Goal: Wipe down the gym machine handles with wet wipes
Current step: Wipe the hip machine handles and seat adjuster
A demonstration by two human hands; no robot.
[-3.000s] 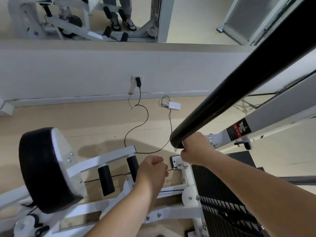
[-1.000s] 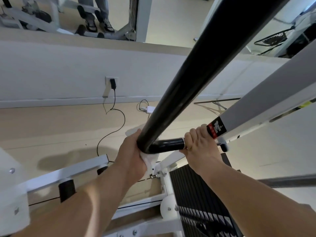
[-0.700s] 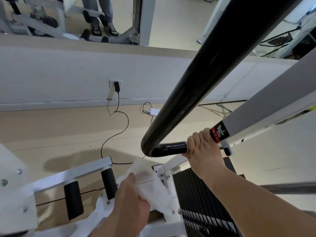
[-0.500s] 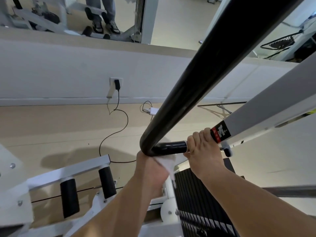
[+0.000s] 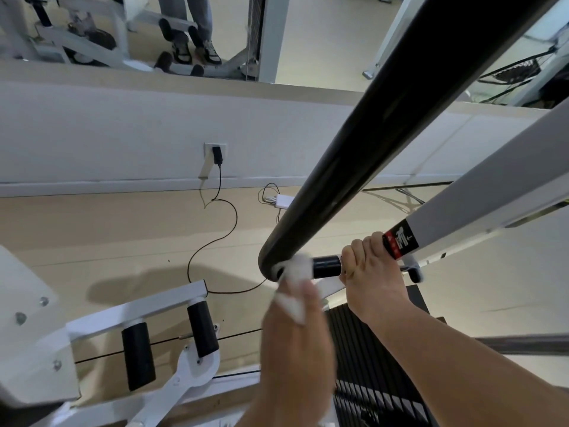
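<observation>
Handle (image 5: 385, 134) ran diagonally up-right; my left hand (image 5: 295, 343) pinched the wipe (image 5: 297, 268) against its bend; my right hand (image 5: 369, 282) gripped its short horizontal end.

The handle bar (image 5: 385, 124) is glossy black, and the wet wipe (image 5: 295, 269) is plain white. The machine frame (image 5: 492, 186) is white, with a warning label (image 5: 399, 243) in red and black bearing a white pictogram. The foam rollers (image 5: 138, 355) are black, the weight stack (image 5: 357, 355) black with fine parallel lines. A black cable (image 5: 228, 223) crosses the pale beige floor (image 5: 92, 229); the wall (image 5: 107, 134) is white.
</observation>
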